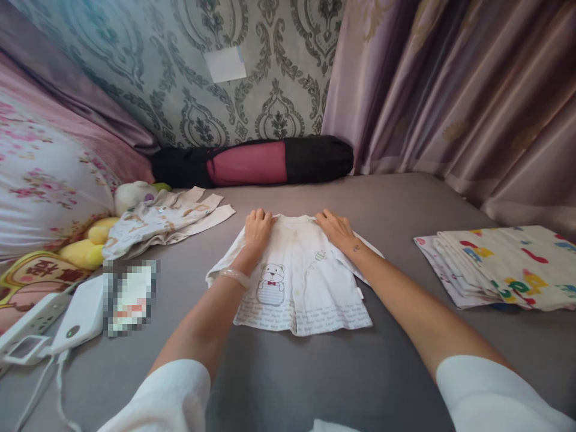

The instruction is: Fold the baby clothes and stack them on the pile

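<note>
A small white baby shirt (pixel 297 282) with a bear print lies spread flat on the grey bed sheet (pixel 387 198). My left hand (pixel 258 228) rests on its left shoulder, fingers curled over the top edge of the cloth. My right hand (pixel 335 227) lies on the right shoulder, fingers stretched along the collar edge. Both forearms reach out over the shirt's sides, and a pale bangle sits on my left wrist.
Another small patterned garment (pixel 166 219) lies at the left, near soft toys (pixel 90 243) and a floral pillow (pixel 40 180). A stack of folded colourful cloths (pixel 504 264) sits at the right. A black and pink bolster (pixel 252 162) lies by the wall; white devices (pixel 67 318) at near left.
</note>
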Tool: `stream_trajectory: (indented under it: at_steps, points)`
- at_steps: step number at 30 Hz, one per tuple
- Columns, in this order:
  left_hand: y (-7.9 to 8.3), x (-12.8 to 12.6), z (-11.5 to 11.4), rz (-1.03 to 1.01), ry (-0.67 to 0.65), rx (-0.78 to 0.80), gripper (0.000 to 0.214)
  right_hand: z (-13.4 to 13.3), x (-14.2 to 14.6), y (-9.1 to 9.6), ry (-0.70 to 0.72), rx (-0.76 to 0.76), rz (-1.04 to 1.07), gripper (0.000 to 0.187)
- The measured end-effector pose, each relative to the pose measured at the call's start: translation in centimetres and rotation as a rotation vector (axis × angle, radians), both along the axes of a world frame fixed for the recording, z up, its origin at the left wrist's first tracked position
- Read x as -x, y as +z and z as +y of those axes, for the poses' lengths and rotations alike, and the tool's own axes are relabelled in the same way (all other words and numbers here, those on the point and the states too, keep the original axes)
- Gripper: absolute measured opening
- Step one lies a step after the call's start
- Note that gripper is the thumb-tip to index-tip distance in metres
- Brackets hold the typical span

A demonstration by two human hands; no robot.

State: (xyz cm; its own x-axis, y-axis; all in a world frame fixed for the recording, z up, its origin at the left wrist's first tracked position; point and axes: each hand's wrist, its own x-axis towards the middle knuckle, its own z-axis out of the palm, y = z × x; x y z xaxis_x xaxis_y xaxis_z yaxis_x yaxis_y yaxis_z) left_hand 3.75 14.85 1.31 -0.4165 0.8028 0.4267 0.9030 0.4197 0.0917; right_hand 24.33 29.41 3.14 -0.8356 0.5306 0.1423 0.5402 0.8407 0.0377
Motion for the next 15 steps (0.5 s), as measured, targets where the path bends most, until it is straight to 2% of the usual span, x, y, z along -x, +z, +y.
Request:
stream_trajectory:
  at_steps: [5,8,12,15]
  points:
    - [0.0,0.4,0.6,-0.051,-0.022,-0.002,0.03,0.5,0.5,0.2,-0.005,0.007,-0.016,0.032]
    - [-0.3,0.4,0.8,-0.026,-0.017,0.056,0.029,0.6,0.7,0.1,-0.006,0.04,-0.024,0.033]
    - [-0.2,0.4,0.9,-0.108,0.029,0.194,0.031,0.8,0.9,-0.1,-0.028,0.149,-0.02,0.034]
    - [0.2,0.8,0.7,-0.233,0.115,0.203,0.036,1.6,1.0,-0.2,-0.123,0.256,0.045,0.032]
